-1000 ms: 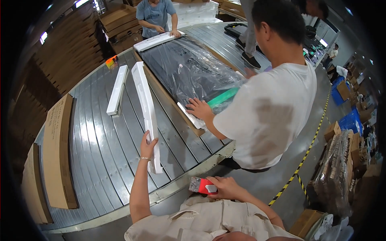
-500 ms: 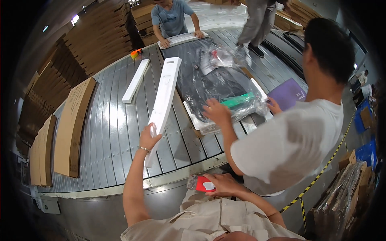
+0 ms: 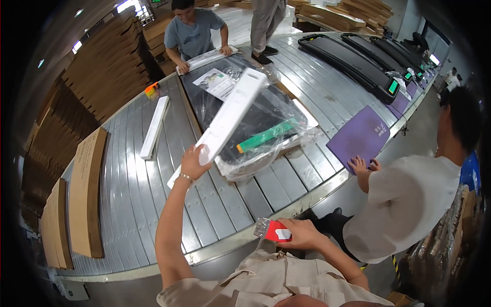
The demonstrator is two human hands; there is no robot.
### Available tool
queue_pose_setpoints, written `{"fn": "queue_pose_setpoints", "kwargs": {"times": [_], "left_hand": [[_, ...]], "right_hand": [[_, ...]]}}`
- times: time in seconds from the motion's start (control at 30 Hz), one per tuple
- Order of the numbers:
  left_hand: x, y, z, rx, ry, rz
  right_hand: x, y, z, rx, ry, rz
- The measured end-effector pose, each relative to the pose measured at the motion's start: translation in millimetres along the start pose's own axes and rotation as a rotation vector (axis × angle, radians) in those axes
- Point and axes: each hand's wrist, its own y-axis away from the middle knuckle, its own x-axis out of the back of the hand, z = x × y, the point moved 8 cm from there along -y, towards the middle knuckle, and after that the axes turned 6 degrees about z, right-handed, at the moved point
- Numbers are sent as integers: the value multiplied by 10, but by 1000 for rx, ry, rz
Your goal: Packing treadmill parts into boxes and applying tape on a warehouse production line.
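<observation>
My left hand (image 3: 195,163) is closed around the lower part of a long white foam strip (image 3: 236,105), tilted up over a dark, plastic-wrapped panel (image 3: 273,110) in an open carton. A green strip (image 3: 266,137) lies under the clear wrap, and a printed sheet (image 3: 208,82) rests on the panel's far part. Low in front of my body, my right hand (image 3: 305,234) grips what looks like a red tape dispenser (image 3: 277,231) with a clear, jagged front. Another white foam strip (image 3: 155,128) lies flat to the left.
Slatted metal conveyor (image 3: 123,199) carries flat cartons (image 3: 87,194) at left and an orange tape measure (image 3: 152,90). A co-worker in blue (image 3: 192,38) holds foam at the far end. Another, in white (image 3: 404,204), touches a purple mat (image 3: 360,135). Black machines (image 3: 353,66) stand beyond.
The foam strip in my left hand has swung right, over the panel. The white-shirted co-worker has drawn back from the carton to the purple mat. A printed sheet now shows on the panel.
</observation>
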Motion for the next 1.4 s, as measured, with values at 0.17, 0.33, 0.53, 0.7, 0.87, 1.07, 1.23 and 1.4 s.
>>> {"fn": "queue_pose_setpoints", "kwargs": {"times": [0.17,0.33,0.53,0.7,0.87,1.07,1.23,1.4], "left_hand": [[-669,-933,158,-135,-70,-147],[-1470,-1530,129,-244,-84,-291],[-2271,-2077,-49,-125,175,-465],[-2894,-3056,-682,714,688,113],[-3434,-3256,-1721,1321,1351,539],[-2540,-3558,-1997,872,845,526],[-1527,-3337,-1355,696,1598,672],[-2795,-2582,-929,1038,1053,-65]], "right_hand": [[410,-170,327,-60,-30,74],[653,-537,722,-248,-63,14],[915,-1107,1128,-296,-110,-54],[1141,-1558,1659,-304,-173,-48],[1255,-1926,1978,-263,-306,-138],[1287,-2348,2435,-150,-243,-239],[1264,-2615,2665,-176,-370,-290],[1233,-2731,2715,-80,-437,-273]]}}
